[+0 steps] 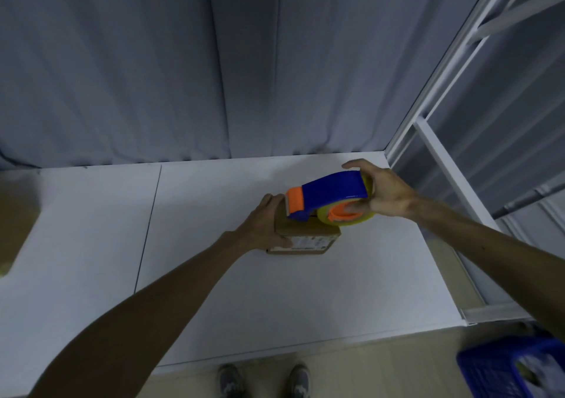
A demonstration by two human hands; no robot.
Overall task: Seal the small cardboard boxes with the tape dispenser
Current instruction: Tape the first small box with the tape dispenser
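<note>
- Small cardboard box (312,235) sits on the white counter (198,229), right of centre. A printed label is on the side facing the person, and the top looks shut.
- The left hand (263,223) grips the box from its left side. Its fingers (269,203) curl over the far left edge and the thumb lies along the near face, so the box is pinned in place.
- The right hand (388,194) holds the tape dispenser (333,191), with fingers (356,164) wrapped over the blue hood and the thumb at the orange hub of the roll.
- Key relation: the dispenser's long axis runs left to right. Its orange nose is low over the box's far left top edge, just beside the left fingers. The yellowish roll hangs out past the box's right side, above the counter.
- I cannot tell whether the nose is touching the cardboard or is just above it. No loose tape end is visible.
- Judgement: 1 strip is about to be started at the left edge. The pull would run rightward across the top, towards the right hand's own side and away from the bracing hand.
- Risk: the cutter sits very near the left fingertips, so they may need to slide lower on the side.
- A blue basket (504,370) stands on the floor at lower right.
</note>
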